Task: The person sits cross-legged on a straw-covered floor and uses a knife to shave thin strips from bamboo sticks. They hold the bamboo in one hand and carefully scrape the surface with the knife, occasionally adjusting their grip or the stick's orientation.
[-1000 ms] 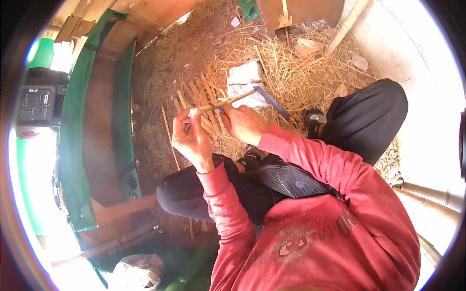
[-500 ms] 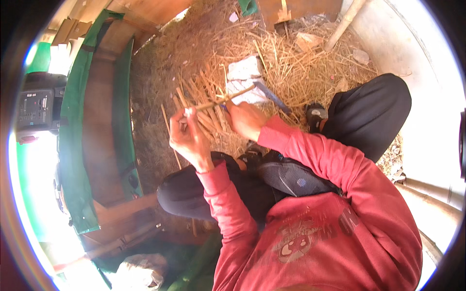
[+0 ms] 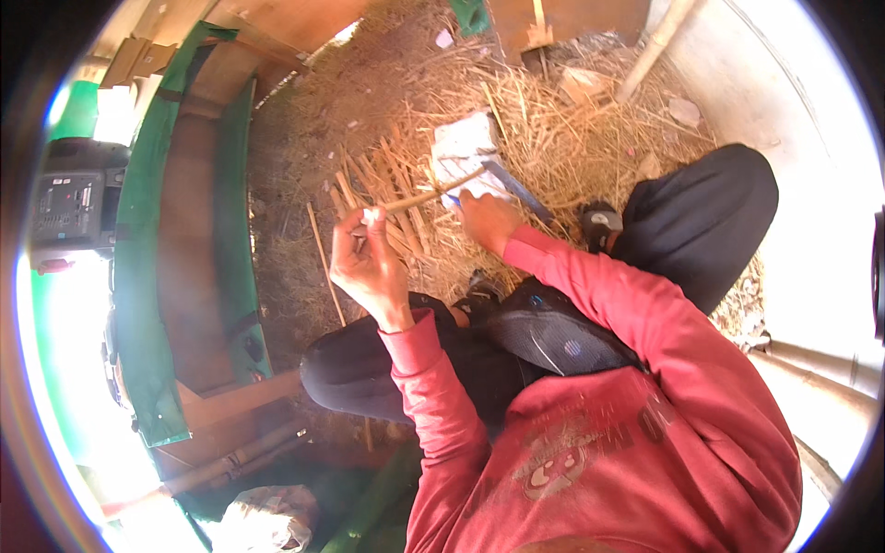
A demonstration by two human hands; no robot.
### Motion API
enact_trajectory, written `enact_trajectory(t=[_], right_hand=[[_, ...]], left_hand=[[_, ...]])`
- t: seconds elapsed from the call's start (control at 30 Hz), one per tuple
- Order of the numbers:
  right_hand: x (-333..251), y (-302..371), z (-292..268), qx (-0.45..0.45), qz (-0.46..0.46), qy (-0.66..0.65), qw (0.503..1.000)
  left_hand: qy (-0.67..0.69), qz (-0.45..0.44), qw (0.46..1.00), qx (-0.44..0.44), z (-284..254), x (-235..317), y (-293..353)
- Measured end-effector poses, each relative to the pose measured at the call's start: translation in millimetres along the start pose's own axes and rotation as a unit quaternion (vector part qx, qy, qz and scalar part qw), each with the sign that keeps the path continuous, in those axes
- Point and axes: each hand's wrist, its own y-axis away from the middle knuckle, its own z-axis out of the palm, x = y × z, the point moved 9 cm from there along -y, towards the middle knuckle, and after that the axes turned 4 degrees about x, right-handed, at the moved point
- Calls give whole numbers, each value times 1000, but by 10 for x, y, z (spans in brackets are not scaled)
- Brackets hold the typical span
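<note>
"Quickly, where's the stick point(image 3: 415, 200)?"

"Near end pinched between thumb and fingers of the left hand point(image 3: 369, 263), rest slanting forward and right of that hand. Held by the tip, probably so most of its length is free."

"Far end?"

"At the top of the grey bar point(image 3: 518, 192), beyond the right hand point(image 3: 489, 219). Looks propped there, likely for steadiness; can't confirm contact."

"Right hand state?"

"Fingers curled round a blue tool point(image 3: 453, 198), only a bit showing. It's just beside the stick; touching or not, can't tell. Close in, presumably for control."

"Around that?"

"White slab point(image 3: 464, 138) ahead of the right hand, behind the stick. Sticks point(image 3: 353, 175) in a loose heap ahead of the left hand, within reach, I'd guess for convenience. Straw point(image 3: 544, 120) ahead and right of the right hand."

"Legs?"

"Bent left knee point(image 3: 346, 373) below the left hand, right knee point(image 3: 728, 198) well right of the right hand. Hands work between them, probably for balance."
</note>
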Motion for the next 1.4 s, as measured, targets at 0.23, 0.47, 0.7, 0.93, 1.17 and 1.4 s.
enact_trajectory(t=[0.23,0.47,0.7,0.93,1.17,1.4], right_hand=[[-858,334,-708,-25,-39,-233,971],[-764,415,-464,22,-51,-124,991],[-1072,461,-715,60,-107,-172,977],[-1143,417,-737,59,-109,-177,976],[-1054,409,-544,98,-137,-112,979],[42,575,140,1,43,-3,999]], left_hand=[[-11,-12,1000,20,-160,-115,-28],[19,1,1000,7,-83,12,-4],[4,49,999,2,-67,102,-13],[8,47,999,2,-80,84,-8],[-13,82,997,-6,-112,130,-22],[-19,81,995,-52,-43,213,256]])
